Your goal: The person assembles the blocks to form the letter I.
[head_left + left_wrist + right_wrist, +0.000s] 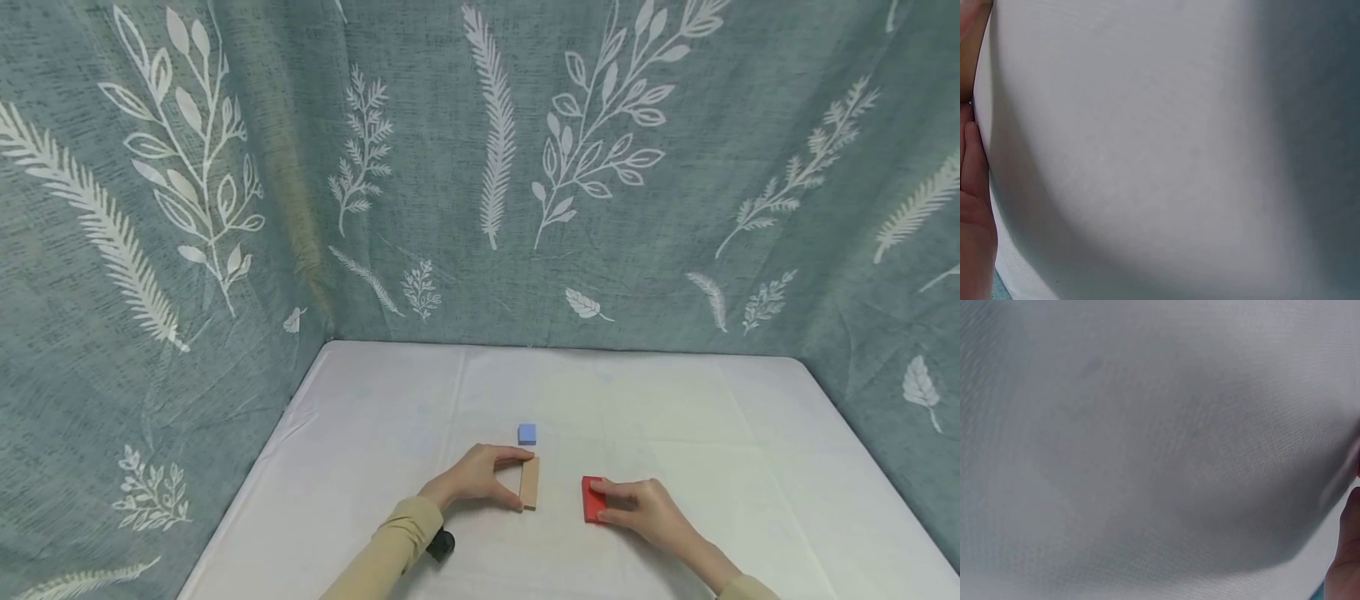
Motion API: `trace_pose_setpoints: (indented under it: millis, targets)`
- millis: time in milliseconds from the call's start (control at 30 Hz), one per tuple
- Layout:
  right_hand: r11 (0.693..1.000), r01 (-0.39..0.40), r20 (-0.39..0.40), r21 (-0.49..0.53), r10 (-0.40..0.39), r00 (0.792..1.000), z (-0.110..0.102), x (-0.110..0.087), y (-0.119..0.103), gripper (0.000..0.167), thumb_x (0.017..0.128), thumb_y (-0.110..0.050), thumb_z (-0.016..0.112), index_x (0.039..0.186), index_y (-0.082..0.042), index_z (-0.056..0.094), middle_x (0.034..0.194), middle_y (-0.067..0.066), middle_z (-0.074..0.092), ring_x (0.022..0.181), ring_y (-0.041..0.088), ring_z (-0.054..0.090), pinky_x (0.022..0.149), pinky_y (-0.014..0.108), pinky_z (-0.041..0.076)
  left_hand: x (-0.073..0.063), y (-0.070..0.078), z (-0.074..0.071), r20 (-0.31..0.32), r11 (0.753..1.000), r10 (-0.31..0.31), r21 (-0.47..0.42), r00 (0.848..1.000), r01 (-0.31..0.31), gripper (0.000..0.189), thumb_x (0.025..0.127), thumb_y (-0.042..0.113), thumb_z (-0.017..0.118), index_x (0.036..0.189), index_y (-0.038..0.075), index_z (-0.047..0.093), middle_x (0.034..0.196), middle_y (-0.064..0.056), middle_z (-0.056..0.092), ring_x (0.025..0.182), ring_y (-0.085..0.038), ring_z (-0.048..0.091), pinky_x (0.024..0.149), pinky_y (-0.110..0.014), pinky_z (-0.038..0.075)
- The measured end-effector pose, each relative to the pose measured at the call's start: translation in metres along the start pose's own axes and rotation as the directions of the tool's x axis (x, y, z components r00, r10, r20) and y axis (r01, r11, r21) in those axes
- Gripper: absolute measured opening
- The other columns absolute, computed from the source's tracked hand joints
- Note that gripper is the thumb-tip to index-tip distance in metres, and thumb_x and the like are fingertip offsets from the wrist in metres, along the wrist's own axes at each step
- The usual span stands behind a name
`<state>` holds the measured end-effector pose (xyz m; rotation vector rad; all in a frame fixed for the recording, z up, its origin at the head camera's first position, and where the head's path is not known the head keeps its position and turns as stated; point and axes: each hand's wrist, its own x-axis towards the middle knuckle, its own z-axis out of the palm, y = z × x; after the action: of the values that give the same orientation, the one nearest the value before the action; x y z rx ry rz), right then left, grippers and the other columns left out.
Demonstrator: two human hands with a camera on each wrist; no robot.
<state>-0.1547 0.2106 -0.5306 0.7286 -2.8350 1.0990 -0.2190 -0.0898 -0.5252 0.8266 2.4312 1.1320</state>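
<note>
In the head view my left hand (480, 479) spans a narrow tan wooden block (529, 483) lengthwise, fingertips at its far end and thumb at its near end. My right hand (648, 512) pinches a red block (592, 500) between thumb and fingers at its right side. The two blocks stand roughly parallel, apart from each other, over the white cloth. Just beyond the left fingertips sits a small blue cube (527, 434). Each wrist view catches only part of its hand at the frame edge, the left fingers (974, 162) and the right thumb (1346, 544).
A white cloth covers the table (660, 408). Blue-green curtains (450, 167) with white leaf prints rise behind it and on both sides. A black device (441, 544) shows beside the left wrist.
</note>
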Motion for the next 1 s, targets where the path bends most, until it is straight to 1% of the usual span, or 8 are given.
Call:
trace_pose_setpoints:
  millis: [167, 367, 533, 567, 633, 800, 867, 1000]
  targets:
    - [1.000, -0.006, 0.005, 0.015, 0.006, 1.000, 0.000, 0.000, -0.001, 0.038, 0.074, -0.021, 0.079, 0.110, -0.008, 0.072, 0.108, 0.013, 0.071, 0.103, 0.028, 0.067, 0.082, 0.023, 0.057, -0.001, 0.002, 0.000, 0.000, 1.000, -0.001, -0.004, 1.000, 0.001, 0.070, 0.065, 0.023, 0.087, 0.128, 0.013, 0.060, 0.134, -0.005, 0.059, 0.130, -0.023, 0.049, 0.111, -0.032, 0.040]
    - [1.000, -0.007, 0.007, 0.027, 0.007, 1.000, 0.001, -0.001, 0.000, 0.039, 0.075, -0.024, 0.078, 0.110, -0.008, 0.072, 0.108, 0.011, 0.071, 0.103, 0.028, 0.067, 0.084, 0.028, 0.058, -0.002, 0.003, 0.002, 0.003, 1.000, -0.011, -0.020, 1.000, 0.011, 0.069, 0.065, 0.021, 0.087, 0.128, 0.012, 0.060, 0.133, -0.005, 0.059, 0.130, -0.023, 0.050, 0.111, -0.032, 0.040]
    - [0.999, -0.013, 0.008, 0.035, 0.013, 1.000, 0.002, -0.002, 0.000, 0.039, 0.075, -0.026, 0.078, 0.110, -0.009, 0.072, 0.107, 0.011, 0.071, 0.103, 0.025, 0.067, 0.084, 0.021, 0.056, -0.005, 0.004, 0.003, -0.006, 0.997, -0.006, -0.077, 1.000, 0.005, 0.071, 0.066, 0.016, 0.087, 0.130, 0.005, 0.057, 0.135, -0.010, 0.057, 0.130, -0.025, 0.050, 0.110, -0.029, 0.040]
    - [0.999, -0.012, 0.009, 0.035, 0.011, 1.000, 0.002, -0.001, 0.000, 0.039, 0.075, -0.027, 0.078, 0.110, -0.009, 0.072, 0.107, 0.012, 0.071, 0.103, 0.025, 0.067, 0.084, 0.021, 0.056, -0.005, 0.004, 0.002, -0.008, 0.996, -0.006, -0.093, 1.000, 0.006, 0.072, 0.066, 0.015, 0.086, 0.130, 0.004, 0.056, 0.136, -0.011, 0.056, 0.130, -0.025, 0.050, 0.110, -0.028, 0.040]
    - [0.999, -0.006, 0.006, 0.032, 0.006, 1.000, 0.001, -0.001, -0.001, 0.039, 0.075, -0.027, 0.078, 0.110, -0.009, 0.072, 0.108, 0.012, 0.071, 0.103, 0.026, 0.067, 0.083, 0.024, 0.057, -0.004, 0.003, 0.002, -0.012, 0.993, -0.004, -0.115, 1.000, 0.002, 0.073, 0.066, 0.014, 0.086, 0.131, 0.002, 0.055, 0.137, -0.013, 0.055, 0.130, -0.025, 0.049, 0.109, -0.027, 0.041]
    - [1.000, 0.020, -0.001, 0.023, -0.020, 1.000, -0.001, 0.002, -0.001, 0.039, 0.077, -0.026, 0.077, 0.110, -0.006, 0.071, 0.108, 0.015, 0.070, 0.102, 0.033, 0.066, 0.081, 0.035, 0.059, -0.001, 0.005, 0.000, -0.011, 0.989, 0.005, -0.149, 1.000, -0.007, 0.073, 0.068, 0.013, 0.085, 0.132, 0.000, 0.053, 0.138, -0.014, 0.053, 0.130, -0.026, 0.049, 0.108, -0.026, 0.042]
    - [0.999, 0.028, -0.003, 0.022, -0.028, 1.000, -0.001, 0.002, -0.001, 0.039, 0.077, -0.027, 0.076, 0.110, -0.006, 0.071, 0.108, 0.015, 0.070, 0.102, 0.033, 0.066, 0.081, 0.035, 0.059, 0.000, 0.007, -0.001, -0.010, 0.988, 0.009, -0.154, 1.000, -0.011, 0.073, 0.068, 0.013, 0.085, 0.132, 0.000, 0.053, 0.139, -0.014, 0.053, 0.130, -0.026, 0.049, 0.108, -0.026, 0.042]
    - [0.999, 0.029, -0.009, 0.023, -0.029, 1.000, -0.002, 0.001, -0.001, 0.039, 0.077, -0.027, 0.077, 0.109, -0.006, 0.072, 0.108, 0.015, 0.070, 0.102, 0.032, 0.067, 0.081, 0.029, 0.059, 0.002, 0.014, -0.005, -0.024, 0.991, 0.035, -0.128, 0.999, -0.038, 0.073, 0.069, 0.014, 0.084, 0.133, 0.002, 0.053, 0.139, -0.012, 0.053, 0.130, -0.024, 0.049, 0.107, -0.025, 0.043]
